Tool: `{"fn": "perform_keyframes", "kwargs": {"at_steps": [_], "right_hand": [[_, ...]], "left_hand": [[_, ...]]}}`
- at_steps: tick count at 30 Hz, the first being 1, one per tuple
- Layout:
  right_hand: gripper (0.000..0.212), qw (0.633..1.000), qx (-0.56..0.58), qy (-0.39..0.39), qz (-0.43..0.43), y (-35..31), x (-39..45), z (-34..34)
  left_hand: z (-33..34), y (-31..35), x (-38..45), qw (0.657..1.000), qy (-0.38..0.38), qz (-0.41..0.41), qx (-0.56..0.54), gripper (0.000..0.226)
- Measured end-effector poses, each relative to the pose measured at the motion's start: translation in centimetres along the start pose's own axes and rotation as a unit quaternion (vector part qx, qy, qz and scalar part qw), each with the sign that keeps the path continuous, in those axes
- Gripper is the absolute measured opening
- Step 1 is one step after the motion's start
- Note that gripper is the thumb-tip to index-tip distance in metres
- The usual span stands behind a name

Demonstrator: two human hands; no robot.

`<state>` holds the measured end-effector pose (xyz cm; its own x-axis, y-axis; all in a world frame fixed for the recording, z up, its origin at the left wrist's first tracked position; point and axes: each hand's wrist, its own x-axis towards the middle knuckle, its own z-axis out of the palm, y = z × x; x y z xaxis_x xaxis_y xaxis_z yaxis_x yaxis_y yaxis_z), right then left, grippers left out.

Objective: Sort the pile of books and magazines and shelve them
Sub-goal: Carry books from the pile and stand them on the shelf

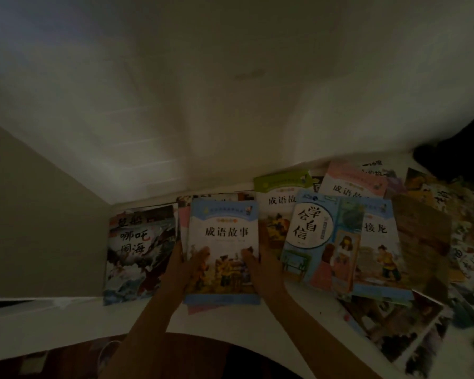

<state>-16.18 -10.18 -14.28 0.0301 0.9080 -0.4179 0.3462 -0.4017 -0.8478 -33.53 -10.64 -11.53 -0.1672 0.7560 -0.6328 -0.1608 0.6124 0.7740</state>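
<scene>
- My left hand [181, 265] and right hand [253, 265] grip the blue-bordered book [222, 251] by its two side edges, thumbs curled onto the cover; it tops a small stack on the white table [52, 321].
- I judge I should square that stack evenly, keeping like titles together.
- The scattered pile [353, 236] lies just to the right.
- Dim light and blur hide far-right covers; no shelf is in view.
</scene>
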Motion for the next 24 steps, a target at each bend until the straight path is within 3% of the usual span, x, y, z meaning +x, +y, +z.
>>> {"fn": "perform_keyframes", "kwargs": {"at_steps": [3, 6, 8, 11, 13, 16, 19, 21, 24], "right_hand": [[0.052, 0.987, -0.162, 0.01, -0.007, 0.7, 1.2, 0.5], [0.046, 0.998, -0.064, -0.013, -0.008, 0.0, 1.0, 0.7], [0.055, 0.999, 0.038, -0.019, 0.011, -1.0, 0.4, 0.7], [0.073, 0.974, 0.21, 0.003, 0.091, -2.3, 0.0, -0.5], [0.074, 0.964, 0.233, -0.032, 0.126, -2.3, 0.1, -2.0], [0.055, 0.924, 0.327, -0.132, 0.146, -2.3, -0.4, -3.9], [0.037, 0.939, 0.315, -0.113, 0.075, -2.8, -1.8, -5.2], [0.035, 0.943, 0.321, -0.067, 0.057, -2.5, -2.8, -6.5], [0.038, 0.93, 0.358, 0.002, 0.078, -1.0, -3.6, -9.1]], "left_hand": [[-0.8, -1.0, 0.5, 0.999, 0.001, -0.026, -0.032, 0.044], [-1.4, -1.7, 0.4, 0.994, -0.012, -0.05, -0.093, 0.042], [-1.5, -1.9, -0.4, 0.987, -0.028, -0.065, -0.141, 0.042], [-2.1, -2.2, -1.2, 0.977, -0.052, -0.076, -0.191, 0.062], [-2.8, -2.3, -1.4, 0.97, -0.067, -0.091, -0.213, 0.049], [-3.6, -2.3, -1.2, 0.967, -0.086, -0.103, -0.215, 0.029], [-3.4, -1.6, -2.1, 0.978, -0.085, -0.082, -0.171, 0.019], [-3.8, -1.7, -2.3, 0.979, -0.088, -0.074, -0.168, 0.023], [-5.1, -2.1, -2.4, 0.978, -0.059, -0.065, -0.189, 0.067]]}}
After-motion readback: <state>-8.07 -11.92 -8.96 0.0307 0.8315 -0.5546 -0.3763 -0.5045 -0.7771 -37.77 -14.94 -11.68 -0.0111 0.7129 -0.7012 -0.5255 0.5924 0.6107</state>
